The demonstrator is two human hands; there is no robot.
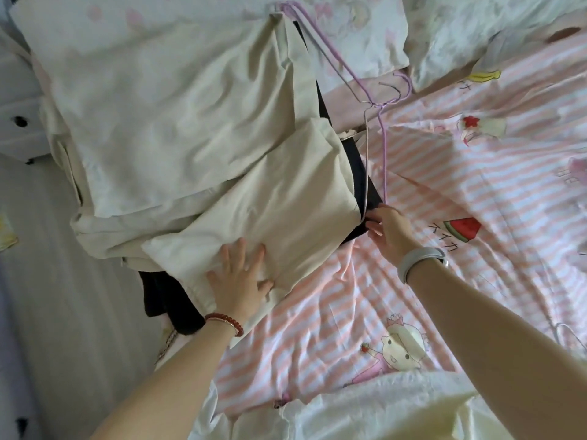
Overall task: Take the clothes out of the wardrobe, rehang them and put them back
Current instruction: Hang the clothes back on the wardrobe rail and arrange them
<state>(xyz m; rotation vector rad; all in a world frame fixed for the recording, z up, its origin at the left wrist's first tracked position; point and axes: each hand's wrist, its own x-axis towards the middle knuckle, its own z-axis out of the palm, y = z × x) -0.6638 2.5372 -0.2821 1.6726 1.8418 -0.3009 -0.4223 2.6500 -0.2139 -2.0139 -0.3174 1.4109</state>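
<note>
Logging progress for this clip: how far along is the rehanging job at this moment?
Done: clothes are out of the wardrobe, piled on the striped bedsheet.
In hand: the left hand presses flat on the cream garment; the right hand touches the dark garment by the purple hanger.
Left: the cream garment is not on a hanger, and nothing is back in the wardrobe, which is out of view.

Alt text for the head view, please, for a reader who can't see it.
A person's left hand presses flat on a cream garment lying on a pink striped bed, while the right hand reaches a dark garment on lilac wire hangers beneath it.
</note>
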